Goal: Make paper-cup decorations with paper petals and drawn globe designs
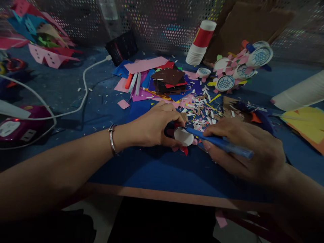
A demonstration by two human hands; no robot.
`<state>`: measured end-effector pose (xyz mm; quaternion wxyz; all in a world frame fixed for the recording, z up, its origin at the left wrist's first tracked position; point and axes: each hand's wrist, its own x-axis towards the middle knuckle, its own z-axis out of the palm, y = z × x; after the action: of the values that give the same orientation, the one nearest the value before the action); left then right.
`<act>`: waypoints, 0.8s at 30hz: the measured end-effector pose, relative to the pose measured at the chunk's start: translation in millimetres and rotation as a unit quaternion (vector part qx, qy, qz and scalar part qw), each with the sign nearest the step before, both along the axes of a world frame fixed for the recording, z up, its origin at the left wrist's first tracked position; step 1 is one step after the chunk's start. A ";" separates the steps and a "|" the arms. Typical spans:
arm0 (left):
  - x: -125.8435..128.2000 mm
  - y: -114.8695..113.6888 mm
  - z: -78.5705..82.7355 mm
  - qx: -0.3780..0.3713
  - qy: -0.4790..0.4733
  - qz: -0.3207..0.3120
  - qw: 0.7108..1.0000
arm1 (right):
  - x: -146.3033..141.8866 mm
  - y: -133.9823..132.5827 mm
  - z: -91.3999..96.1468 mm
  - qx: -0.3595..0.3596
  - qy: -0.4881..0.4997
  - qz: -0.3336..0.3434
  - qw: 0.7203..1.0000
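Note:
My left hand (162, 126) grips a small paper cup (184, 136) near the table's front edge. The cup lies tipped with its white round end toward me. Bits of red and pink paper show just below it. In my right hand (245, 148) is a blue pen (225, 144), pinched between thumb and fingers. Its tip reaches the upper rim of the cup's white end; whether it touches cannot be made out. Paper scraps (202, 109) lie just beyond both hands.
Coloured paper pieces (169, 79) and markers (134, 82) are heaped behind my hands. A cup stack (201, 43) stands at the back. Decorated cups (225, 82) sit right of it. A white cable (84, 84) crosses the left side to a purple socket box (27, 126).

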<state>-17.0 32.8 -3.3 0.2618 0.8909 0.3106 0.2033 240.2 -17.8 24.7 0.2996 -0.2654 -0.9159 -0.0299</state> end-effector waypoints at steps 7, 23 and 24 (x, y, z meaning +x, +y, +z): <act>1.9 -0.8 -2.1 0.008 0.003 0.011 1.000 | -7.8 -3.3 15.6 -0.011 -0.045 -0.040 0.998; 2.6 -1.6 2.9 0.015 0.021 0.015 1.000 | -18.3 24.4 15.8 -0.376 0.138 -0.114 0.909; 2.5 -1.7 3.6 0.011 0.018 0.016 1.000 | -19.3 25.2 12.4 -0.392 0.154 -0.110 0.900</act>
<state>-14.5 31.1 0.3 0.2435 0.8922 0.3270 0.1942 220.9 7.4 37.2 0.3031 -0.4618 -0.7609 0.3404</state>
